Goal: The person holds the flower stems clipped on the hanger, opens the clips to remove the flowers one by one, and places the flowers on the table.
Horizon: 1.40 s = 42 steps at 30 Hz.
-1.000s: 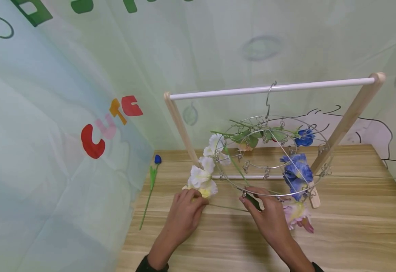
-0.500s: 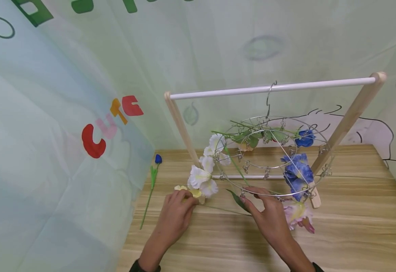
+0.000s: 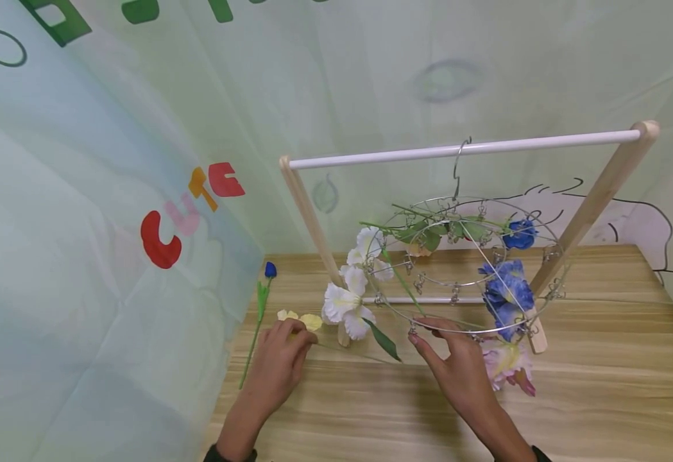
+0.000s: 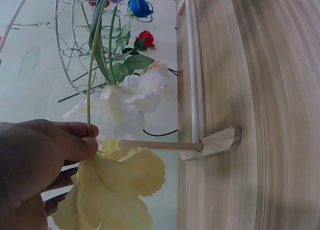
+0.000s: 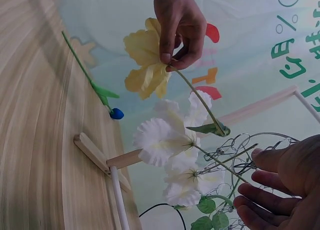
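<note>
My left hand (image 3: pixel 278 362) pinches the stem of a yellow artificial flower (image 4: pixel 117 185) just below its bloom. The stem (image 4: pixel 91 90) stretches right towards my other hand, with a dark green leaf (image 3: pixel 383 340) partway along it. At the front of a round wire hanger (image 3: pixel 463 330), my right hand (image 3: pixel 460 366) pinches a small metal clip (image 3: pixel 412 329) between thumb and fingers. White flowers (image 5: pixel 162 142) hang on the hanger's left side, between the hands. Whether the yellow flower's stem end touches the clip, I cannot tell.
The hanger hooks over a white bar (image 3: pixel 371 156) on a wooden stand (image 3: pixel 587 212). Blue flowers (image 3: pixel 508 295), a pink flower (image 3: pixel 505 366) and a red rose (image 4: pixel 145 39) hang from it. A blue tulip (image 3: pixel 261 301) lies on the table (image 3: pixel 619 385) at left.
My left hand has moved left, drawing the yellow flower and its stem along. The leaf has slid out from beside my right hand towards the white flowers. My right hand stays at the clip.
</note>
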Each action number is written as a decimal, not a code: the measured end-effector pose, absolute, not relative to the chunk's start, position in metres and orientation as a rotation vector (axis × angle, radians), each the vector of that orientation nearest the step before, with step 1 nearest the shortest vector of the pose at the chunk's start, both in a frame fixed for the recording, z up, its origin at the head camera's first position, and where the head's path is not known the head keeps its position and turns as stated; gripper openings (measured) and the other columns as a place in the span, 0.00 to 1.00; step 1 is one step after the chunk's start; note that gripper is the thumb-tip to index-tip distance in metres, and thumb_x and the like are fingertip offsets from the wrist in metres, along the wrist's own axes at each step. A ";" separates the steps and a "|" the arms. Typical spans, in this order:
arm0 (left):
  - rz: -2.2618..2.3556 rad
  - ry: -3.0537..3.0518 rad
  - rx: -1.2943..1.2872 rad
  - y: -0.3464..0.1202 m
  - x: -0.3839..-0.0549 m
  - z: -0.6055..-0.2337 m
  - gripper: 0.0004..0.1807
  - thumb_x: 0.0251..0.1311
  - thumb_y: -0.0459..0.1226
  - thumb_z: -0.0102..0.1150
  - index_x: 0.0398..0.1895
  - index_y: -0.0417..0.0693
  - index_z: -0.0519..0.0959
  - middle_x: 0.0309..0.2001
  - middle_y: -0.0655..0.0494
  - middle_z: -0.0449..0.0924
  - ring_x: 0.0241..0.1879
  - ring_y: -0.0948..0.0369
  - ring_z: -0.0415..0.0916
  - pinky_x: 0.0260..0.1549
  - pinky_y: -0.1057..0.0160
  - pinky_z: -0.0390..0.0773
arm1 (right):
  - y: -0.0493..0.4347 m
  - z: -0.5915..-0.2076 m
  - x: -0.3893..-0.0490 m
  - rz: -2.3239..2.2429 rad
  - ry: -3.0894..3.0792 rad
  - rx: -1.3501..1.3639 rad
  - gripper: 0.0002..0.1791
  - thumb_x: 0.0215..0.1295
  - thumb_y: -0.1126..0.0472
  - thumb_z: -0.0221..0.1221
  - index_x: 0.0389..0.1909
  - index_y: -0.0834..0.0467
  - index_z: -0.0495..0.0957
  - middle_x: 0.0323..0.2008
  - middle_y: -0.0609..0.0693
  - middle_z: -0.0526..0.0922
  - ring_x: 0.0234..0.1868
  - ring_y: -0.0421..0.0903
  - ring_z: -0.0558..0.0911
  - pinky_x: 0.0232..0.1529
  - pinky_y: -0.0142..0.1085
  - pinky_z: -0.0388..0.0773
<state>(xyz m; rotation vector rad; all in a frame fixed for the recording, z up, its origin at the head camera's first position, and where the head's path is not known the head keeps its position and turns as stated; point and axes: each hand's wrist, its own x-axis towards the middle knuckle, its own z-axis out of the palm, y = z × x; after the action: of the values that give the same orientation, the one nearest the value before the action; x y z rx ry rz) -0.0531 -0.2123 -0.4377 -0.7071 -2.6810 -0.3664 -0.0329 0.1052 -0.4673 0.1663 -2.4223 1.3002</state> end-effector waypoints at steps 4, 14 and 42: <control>-0.352 -2.659 -0.716 -0.218 -0.055 -0.436 0.13 0.58 0.26 0.74 0.38 0.52 0.86 0.43 0.54 0.81 0.46 0.50 0.79 0.43 0.49 0.74 | 0.106 -0.467 -0.033 1.317 -2.434 0.156 0.18 0.64 0.60 0.74 0.55 0.54 0.88 0.53 0.50 0.91 0.50 0.53 0.91 0.49 0.52 0.86; -0.332 -2.675 -0.684 -0.230 -0.060 -0.432 0.13 0.59 0.24 0.72 0.38 0.52 0.84 0.45 0.52 0.80 0.49 0.47 0.80 0.45 0.44 0.77 | 0.107 -0.467 -0.033 1.362 -2.462 0.140 0.18 0.66 0.59 0.74 0.56 0.54 0.88 0.54 0.50 0.91 0.51 0.54 0.91 0.51 0.53 0.86; -0.209 -2.623 -0.665 -0.257 -0.089 -0.437 0.11 0.62 0.23 0.69 0.31 0.48 0.83 0.44 0.48 0.79 0.48 0.44 0.77 0.44 0.41 0.77 | 0.107 -0.471 -0.033 1.372 -2.467 0.138 0.17 0.66 0.58 0.74 0.56 0.51 0.88 0.54 0.50 0.91 0.51 0.53 0.91 0.51 0.52 0.85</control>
<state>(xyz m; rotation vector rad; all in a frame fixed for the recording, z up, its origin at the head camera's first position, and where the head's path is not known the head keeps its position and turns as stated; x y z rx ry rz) -0.0892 -0.2568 -0.4366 -0.6651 -2.6226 -0.2088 -0.0333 0.1067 -0.4707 0.1378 -2.4669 1.3722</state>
